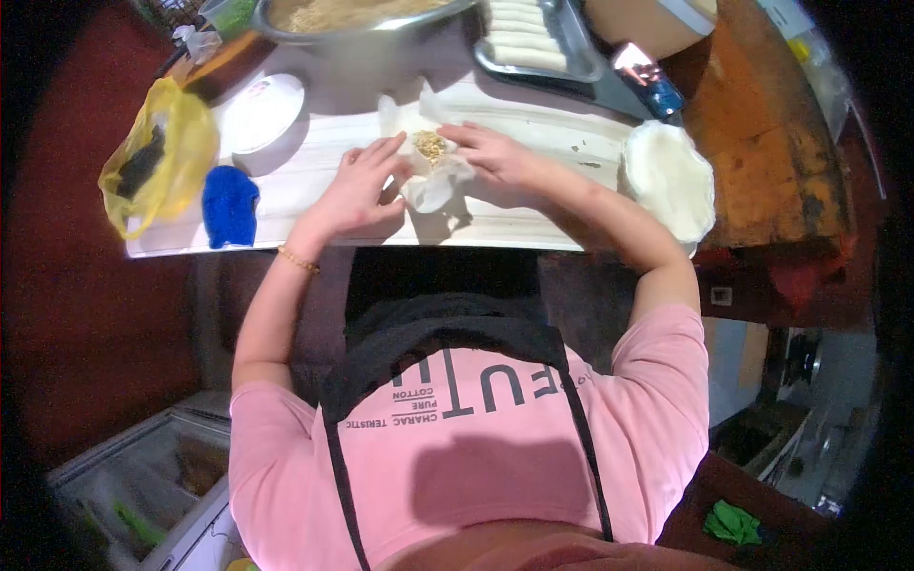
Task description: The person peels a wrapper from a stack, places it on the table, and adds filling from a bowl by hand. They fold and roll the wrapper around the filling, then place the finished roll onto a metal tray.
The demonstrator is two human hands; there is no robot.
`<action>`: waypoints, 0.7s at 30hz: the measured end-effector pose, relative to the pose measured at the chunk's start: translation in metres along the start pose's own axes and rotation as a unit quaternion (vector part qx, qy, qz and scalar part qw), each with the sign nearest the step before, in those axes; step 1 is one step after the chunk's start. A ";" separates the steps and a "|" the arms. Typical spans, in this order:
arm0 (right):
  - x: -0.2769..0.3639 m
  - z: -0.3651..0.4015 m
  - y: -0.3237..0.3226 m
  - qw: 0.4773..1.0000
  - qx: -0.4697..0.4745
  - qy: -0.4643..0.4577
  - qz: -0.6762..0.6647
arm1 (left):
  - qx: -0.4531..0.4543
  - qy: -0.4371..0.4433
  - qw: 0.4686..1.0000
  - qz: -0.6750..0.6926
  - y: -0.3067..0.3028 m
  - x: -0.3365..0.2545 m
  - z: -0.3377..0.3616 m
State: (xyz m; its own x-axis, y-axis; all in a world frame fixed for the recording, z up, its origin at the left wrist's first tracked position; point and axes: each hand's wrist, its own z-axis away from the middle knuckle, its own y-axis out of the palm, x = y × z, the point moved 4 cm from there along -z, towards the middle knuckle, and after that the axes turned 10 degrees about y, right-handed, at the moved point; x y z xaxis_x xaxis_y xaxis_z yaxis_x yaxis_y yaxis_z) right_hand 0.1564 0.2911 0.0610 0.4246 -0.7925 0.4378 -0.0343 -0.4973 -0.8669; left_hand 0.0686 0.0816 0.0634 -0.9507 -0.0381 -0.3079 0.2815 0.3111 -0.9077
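We had our left hand (362,190) and right hand (495,157) with grip pinched on the wrapper (433,193), flat on the bench (533,214), probably so the filling (430,145) wouldn't spill.

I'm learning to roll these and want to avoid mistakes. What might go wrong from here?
1. The filling sits uncovered in the half-folded wrapper between the left hand and right hand; it may spill if the fold slackens.
2. The wrapper looks thin and could tear if pulled hard.
3. The wrapper stack lies right beside the right forearm; a sideways move might knock it.
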 end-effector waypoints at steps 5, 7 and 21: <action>-0.006 0.002 -0.005 0.998 -0.012 0.006 -0.061 | 0.009 -0.012 0.996 -0.092 0.015 0.000 -0.005; 0.009 0.002 -0.014 0.997 0.008 0.054 -0.058 | -0.018 0.002 0.994 -0.104 0.022 0.004 -0.004; 0.001 -0.015 0.006 0.989 -0.136 0.054 -0.030 | -0.081 0.025 0.990 -0.111 0.023 0.014 -0.004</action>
State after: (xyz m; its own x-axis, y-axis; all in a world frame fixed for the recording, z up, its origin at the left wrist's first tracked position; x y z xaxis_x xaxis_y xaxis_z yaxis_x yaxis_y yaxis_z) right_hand 0.1426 0.2821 0.0595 0.3354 -0.7839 0.5225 -0.2601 -0.6101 -0.7484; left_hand 0.0617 0.0923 0.0391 -0.9932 -0.0765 -0.0876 0.0443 0.4479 -0.8930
